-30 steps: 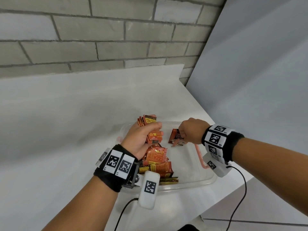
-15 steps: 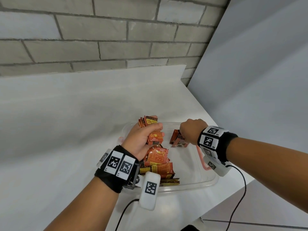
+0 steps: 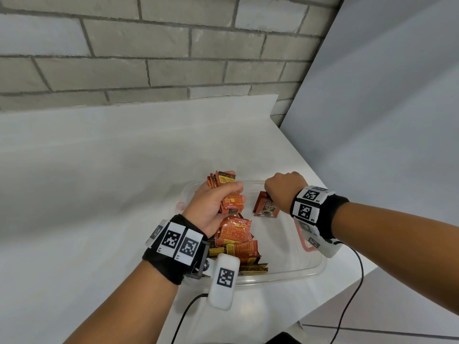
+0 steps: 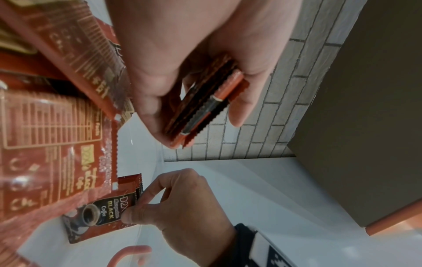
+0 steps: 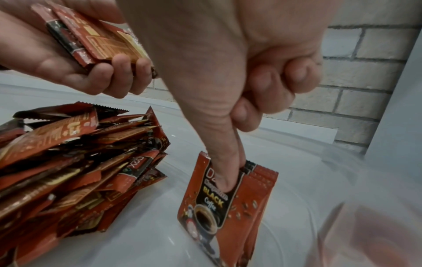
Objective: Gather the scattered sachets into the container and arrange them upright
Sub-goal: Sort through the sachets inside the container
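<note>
Over the clear container (image 3: pixel 285 274) on the white table (image 3: pixel 99 194), head view: my left hand (image 3: pixel 213 202) grips a small stack (image 3: pixel 223 192) of sachets above the container's far left part, and my right hand (image 3: pixel 283 187) pinches a few upright sachets (image 3: pixel 265 207) just to its right, near the far wall. A loose heap (image 3: pixel 236 239) lies along the near left side, under my left wrist. The floor on the right side shows bare.

Left wrist view: my left fingers (image 4: pixel 242 108) curl round the stack (image 4: pixel 200 104), its serrated ends pointing away from the palm. My right hand (image 4: pixel 182 204) sits below, thumb and finger closed on the standing sachets (image 4: pixel 98 213).

Right wrist view: my right thumb (image 5: pixel 223 169) presses the front of the upright sachets (image 5: pixel 228 207), whose lower edges rest on the floor and whose long axes run vertical. The heap (image 5: pixel 75 162) lies flat to their left, apart from them; the left hand (image 5: pixel 68 63) holds its stack (image 5: pixel 95 41) above it, tilted. The stack, I judge, must turn vertical and come down beside the right hand, which is nearer the standing group.
</note>
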`<action>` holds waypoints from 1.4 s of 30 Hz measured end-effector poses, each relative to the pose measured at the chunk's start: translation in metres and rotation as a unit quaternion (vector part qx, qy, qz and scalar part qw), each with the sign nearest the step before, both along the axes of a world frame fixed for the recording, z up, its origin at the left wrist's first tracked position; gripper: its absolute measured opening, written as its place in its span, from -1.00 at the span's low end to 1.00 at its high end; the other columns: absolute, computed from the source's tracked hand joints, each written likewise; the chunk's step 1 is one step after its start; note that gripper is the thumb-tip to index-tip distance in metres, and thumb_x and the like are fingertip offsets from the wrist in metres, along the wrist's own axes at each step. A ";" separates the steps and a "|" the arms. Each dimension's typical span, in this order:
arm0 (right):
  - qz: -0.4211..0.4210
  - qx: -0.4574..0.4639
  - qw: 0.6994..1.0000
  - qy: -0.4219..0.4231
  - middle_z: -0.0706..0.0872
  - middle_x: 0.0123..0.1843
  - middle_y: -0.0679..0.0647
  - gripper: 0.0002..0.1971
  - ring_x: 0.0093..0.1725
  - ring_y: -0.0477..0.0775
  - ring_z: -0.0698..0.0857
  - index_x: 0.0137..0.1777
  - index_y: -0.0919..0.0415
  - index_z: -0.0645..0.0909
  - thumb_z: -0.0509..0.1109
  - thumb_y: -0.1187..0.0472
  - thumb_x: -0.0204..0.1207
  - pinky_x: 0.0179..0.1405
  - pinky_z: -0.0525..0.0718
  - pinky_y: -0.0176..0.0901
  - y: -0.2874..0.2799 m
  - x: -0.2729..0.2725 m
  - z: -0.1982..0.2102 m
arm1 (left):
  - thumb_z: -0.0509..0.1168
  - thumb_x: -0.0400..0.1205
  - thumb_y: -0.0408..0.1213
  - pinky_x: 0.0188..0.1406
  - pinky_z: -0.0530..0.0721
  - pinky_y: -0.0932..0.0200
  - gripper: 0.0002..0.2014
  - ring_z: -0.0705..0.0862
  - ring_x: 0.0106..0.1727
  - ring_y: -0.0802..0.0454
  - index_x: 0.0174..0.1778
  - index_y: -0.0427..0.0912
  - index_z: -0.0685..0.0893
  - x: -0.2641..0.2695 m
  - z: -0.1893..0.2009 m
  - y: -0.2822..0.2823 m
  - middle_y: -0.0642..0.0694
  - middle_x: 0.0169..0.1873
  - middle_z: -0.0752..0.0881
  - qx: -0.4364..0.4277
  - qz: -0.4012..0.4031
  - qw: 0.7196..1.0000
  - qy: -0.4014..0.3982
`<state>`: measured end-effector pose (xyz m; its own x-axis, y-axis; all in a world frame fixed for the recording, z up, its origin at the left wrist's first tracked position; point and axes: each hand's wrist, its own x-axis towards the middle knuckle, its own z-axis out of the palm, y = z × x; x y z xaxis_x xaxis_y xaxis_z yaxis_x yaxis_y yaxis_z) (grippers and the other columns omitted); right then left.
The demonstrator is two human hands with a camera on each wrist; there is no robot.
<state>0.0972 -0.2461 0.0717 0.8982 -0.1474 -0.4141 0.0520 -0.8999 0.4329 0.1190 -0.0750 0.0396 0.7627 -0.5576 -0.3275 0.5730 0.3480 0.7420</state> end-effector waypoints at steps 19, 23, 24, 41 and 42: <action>-0.126 0.586 0.786 -0.154 0.69 -0.06 -0.02 -0.69 -0.11 0.06 0.72 0.21 -0.06 0.62 0.49 0.13 0.47 -0.10 0.71 -0.08 0.001 -0.042 0.033 | 0.38 0.41 -0.42 -0.12 0.76 -0.02 -0.62 0.77 -0.05 -0.13 0.18 -0.27 0.65 -0.013 0.007 -0.006 -0.25 -0.05 0.77 -0.029 -0.116 0.992 -0.036; -0.140 0.613 0.737 -0.248 0.71 -0.26 -0.08 -0.85 -0.29 -0.10 0.64 -0.15 0.01 0.66 0.54 0.27 0.42 -0.19 0.64 -0.19 -0.010 -0.050 0.031 | 0.38 0.44 -0.18 -0.18 0.74 0.03 -0.66 0.78 -0.17 -0.07 0.12 -0.19 0.67 -0.013 0.007 -0.007 -0.21 -0.13 0.78 -0.029 -0.115 0.993 -0.018; -0.130 0.612 0.724 -0.291 0.70 -0.27 -0.08 -0.85 -0.29 -0.11 0.63 -0.21 0.04 0.65 0.54 0.29 0.41 -0.20 0.61 -0.20 -0.012 -0.052 0.030 | 0.39 0.41 -0.11 -0.17 0.74 0.02 -0.63 0.76 -0.22 -0.05 0.10 -0.19 0.66 -0.013 0.008 -0.007 -0.20 -0.17 0.76 -0.024 -0.108 0.994 -0.011; -0.045 0.519 0.817 -0.248 0.65 0.09 -0.12 -0.62 -0.05 -0.20 0.60 0.35 -0.02 0.57 0.44 0.20 0.54 -0.14 0.51 -0.55 -0.006 -0.052 0.028 | 0.40 0.29 -0.53 0.06 0.72 -0.19 -0.47 0.73 0.09 -0.29 0.21 -0.20 0.65 -0.016 0.008 -0.009 -0.37 0.10 0.72 -0.027 -0.069 0.996 -0.045; -0.051 0.523 0.822 -0.220 0.68 0.00 -0.15 -0.61 -0.10 -0.23 0.61 0.33 -0.04 0.56 0.44 0.23 0.53 -0.18 0.54 -0.52 -0.006 -0.048 0.030 | 0.41 0.29 -0.53 0.08 0.71 -0.21 -0.47 0.72 0.09 -0.29 0.22 -0.22 0.64 -0.017 0.009 -0.010 -0.37 0.08 0.73 -0.022 -0.068 0.996 -0.050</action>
<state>0.0489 -0.2519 0.1019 1.0000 -0.0020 -0.0001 -0.0016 -0.7815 -0.6238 0.1020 -0.0852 0.0481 0.7071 -0.6697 -0.2271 0.5412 0.3058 0.7833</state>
